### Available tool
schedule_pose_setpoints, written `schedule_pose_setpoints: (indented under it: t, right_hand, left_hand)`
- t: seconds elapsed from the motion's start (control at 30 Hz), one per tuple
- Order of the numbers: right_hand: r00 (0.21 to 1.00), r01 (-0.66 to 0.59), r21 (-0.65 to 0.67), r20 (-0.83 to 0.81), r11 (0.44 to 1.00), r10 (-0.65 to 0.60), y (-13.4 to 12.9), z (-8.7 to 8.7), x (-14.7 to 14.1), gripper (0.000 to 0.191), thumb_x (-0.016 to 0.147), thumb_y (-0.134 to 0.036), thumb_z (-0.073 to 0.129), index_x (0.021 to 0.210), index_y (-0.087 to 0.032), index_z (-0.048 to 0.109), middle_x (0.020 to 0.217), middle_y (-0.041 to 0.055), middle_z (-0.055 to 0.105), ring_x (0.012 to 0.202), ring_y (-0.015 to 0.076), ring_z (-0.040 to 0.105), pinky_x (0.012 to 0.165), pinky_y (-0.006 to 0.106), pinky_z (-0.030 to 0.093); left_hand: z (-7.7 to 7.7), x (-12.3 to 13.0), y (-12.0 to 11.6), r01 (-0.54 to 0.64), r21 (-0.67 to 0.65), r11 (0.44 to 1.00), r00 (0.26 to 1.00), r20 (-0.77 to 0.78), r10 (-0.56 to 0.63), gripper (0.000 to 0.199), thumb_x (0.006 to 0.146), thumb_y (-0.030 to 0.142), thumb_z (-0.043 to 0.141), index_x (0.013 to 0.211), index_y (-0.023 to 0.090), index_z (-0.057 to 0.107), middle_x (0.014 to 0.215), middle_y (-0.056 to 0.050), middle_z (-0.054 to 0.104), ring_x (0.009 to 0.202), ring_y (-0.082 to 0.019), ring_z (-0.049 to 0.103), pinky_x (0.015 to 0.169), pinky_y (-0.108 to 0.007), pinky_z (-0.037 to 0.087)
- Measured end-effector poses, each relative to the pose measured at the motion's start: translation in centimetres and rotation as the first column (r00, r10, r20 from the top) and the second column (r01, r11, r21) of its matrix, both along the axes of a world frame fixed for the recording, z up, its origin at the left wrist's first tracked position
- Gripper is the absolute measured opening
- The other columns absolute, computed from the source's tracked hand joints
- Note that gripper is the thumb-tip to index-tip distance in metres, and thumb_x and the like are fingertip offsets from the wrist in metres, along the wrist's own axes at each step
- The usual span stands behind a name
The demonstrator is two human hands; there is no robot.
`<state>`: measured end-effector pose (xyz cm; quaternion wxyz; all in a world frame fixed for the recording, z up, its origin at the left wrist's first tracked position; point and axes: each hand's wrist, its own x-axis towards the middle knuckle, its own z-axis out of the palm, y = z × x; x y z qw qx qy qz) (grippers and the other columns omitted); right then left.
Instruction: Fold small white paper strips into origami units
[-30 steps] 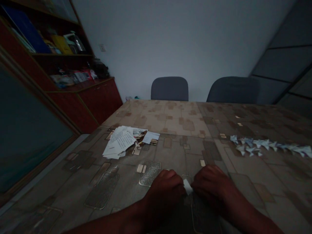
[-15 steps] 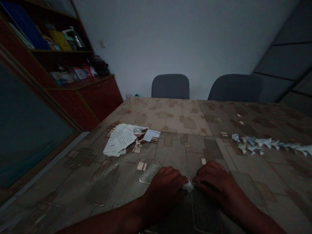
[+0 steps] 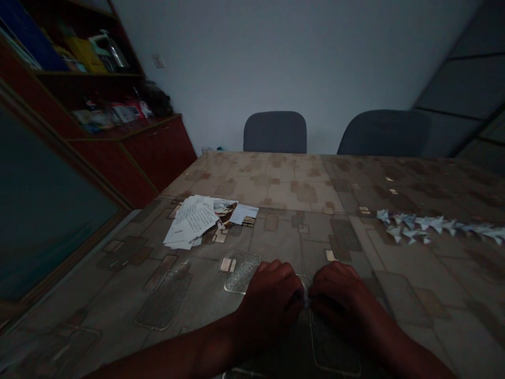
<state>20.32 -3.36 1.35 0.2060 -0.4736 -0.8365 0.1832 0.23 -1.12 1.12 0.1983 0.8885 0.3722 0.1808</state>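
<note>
The patterned bench [image 3: 284,184] carries a row of folded papers [image 3: 437,225] at right and loose sheets [image 3: 193,221] at left. Nearer, the left hand [image 3: 276,289] and right hand [image 3: 337,289] almost meet, each grip narrow, pinching a small pale slip [image 3: 305,292] between them over the bench.

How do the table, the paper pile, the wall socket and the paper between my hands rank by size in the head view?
1. Table
2. Paper pile
3. Wall socket and held paper: unranked; only a sliver of the paper shows.
</note>
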Motion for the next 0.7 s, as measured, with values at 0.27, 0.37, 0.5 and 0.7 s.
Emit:
schedule_pose_setpoints:
  t: [0.27, 0.37, 0.5, 0.7]
  right_hand:
    - [0.992, 0.109, -0.026, -0.055, 0.994, -0.111, -0.2, -0.8, -0.7, 0.013, 0.075, -0.009, 0.055, 0.070, -0.020, 0.058, 0.071, 0.0015, 0.059, 0.071, 0.0201, 0.053, 0.069, 0.038, 0.038]
    - [0.992, 0.105, -0.057, -0.060, 0.993, -0.109, -0.3, -0.7, -0.4, 0.012, 0.077, -0.010, 0.055, 0.072, -0.020, 0.058, 0.072, 0.0019, 0.059, 0.071, 0.0206, 0.054, 0.069, 0.038, 0.038]
    - [0.989, 0.103, -0.049, -0.102, 0.993, -0.108, -0.3, -0.2, 0.8, 0.011, 0.082, -0.013, 0.055, 0.080, -0.023, 0.061, 0.078, 0.0025, 0.063, 0.076, 0.0215, 0.056, 0.069, 0.037, 0.040]
    - [0.992, 0.117, -0.068, -0.043, 0.991, -0.120, -0.4, 0.1, 0.5, 0.012, 0.077, -0.012, 0.059, 0.079, -0.023, 0.061, 0.076, 0.0011, 0.063, 0.074, 0.0210, 0.057, 0.069, 0.036, 0.041]
  left_hand:
    - [-0.5, 0.2, -0.3, -0.050, -0.025, 0.998, 0.997, 0.065, 0.052, 0.005, 0.080, 0.013, 0.056, 0.078, 0.018, 0.055, 0.080, -0.001, 0.055, 0.078, -0.018, 0.047, 0.071, -0.032, 0.032]
    - [-0.5, 0.2, -0.4, -0.050, -0.046, 0.998, 0.996, 0.071, 0.053, 0.006, 0.081, 0.012, 0.054, 0.078, 0.017, 0.055, 0.081, -0.002, 0.055, 0.079, -0.019, 0.047, 0.071, -0.033, 0.032]
    - [-0.4, 0.3, -0.5, -0.053, -0.061, 0.997, 0.995, 0.077, 0.057, 0.007, 0.084, 0.014, 0.053, 0.079, 0.017, 0.056, 0.083, -0.003, 0.056, 0.080, -0.019, 0.047, 0.071, -0.034, 0.033]
    - [-0.4, 0.3, -0.4, -0.070, -0.095, 0.993, 0.993, 0.088, 0.078, 0.007, 0.083, 0.013, 0.055, 0.078, 0.017, 0.057, 0.089, -0.003, 0.055, 0.084, -0.019, 0.047, 0.072, -0.034, 0.033]
